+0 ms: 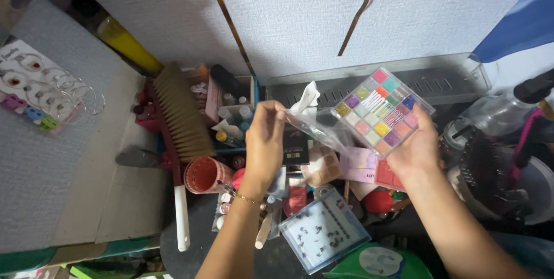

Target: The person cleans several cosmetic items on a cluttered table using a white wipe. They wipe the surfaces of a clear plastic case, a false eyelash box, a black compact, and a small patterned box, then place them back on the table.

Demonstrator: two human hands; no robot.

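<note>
While the right hand (416, 151) grips a square palette (382, 110) of coloured squares at centre right, the left hand (264, 140) pinches a clear plastic wrapper (314, 129) trailing from it. Lower left: a brush (180, 118), an orange cup (203, 175). Below centre, a clear box (324, 230).

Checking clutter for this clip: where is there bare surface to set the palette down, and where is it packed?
Bare room lies on the pale ledge left of the long brush, beside the dark oval object. Below both hands, left and right holding the palette, it is crowded: red cup, clear box, bottles.
</note>
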